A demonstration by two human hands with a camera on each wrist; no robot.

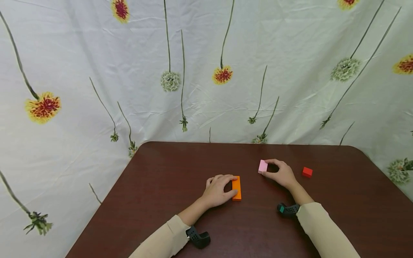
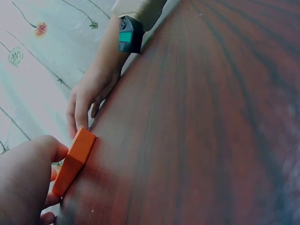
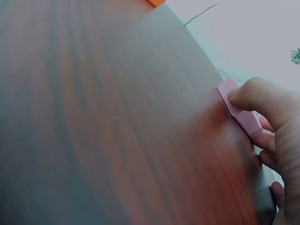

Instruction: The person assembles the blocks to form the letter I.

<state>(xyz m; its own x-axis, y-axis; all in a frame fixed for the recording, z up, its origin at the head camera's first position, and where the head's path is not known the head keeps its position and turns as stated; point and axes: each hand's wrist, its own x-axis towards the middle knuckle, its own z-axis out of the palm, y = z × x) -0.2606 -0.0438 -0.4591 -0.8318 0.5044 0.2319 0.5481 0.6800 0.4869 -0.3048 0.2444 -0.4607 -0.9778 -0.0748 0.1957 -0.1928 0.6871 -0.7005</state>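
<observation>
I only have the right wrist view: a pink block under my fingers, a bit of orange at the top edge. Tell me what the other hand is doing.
Observer: The left hand grips the long orange block, which lies flat on the table.
Operator: Report anything else near the pink one.
Observer: A small red cube sits just beyond the right hand, apart from it; the pink block is on that hand's other side.
Operator: Say whether the blocks touch.
Observer: No, bare table separates orange and pink.
</observation>
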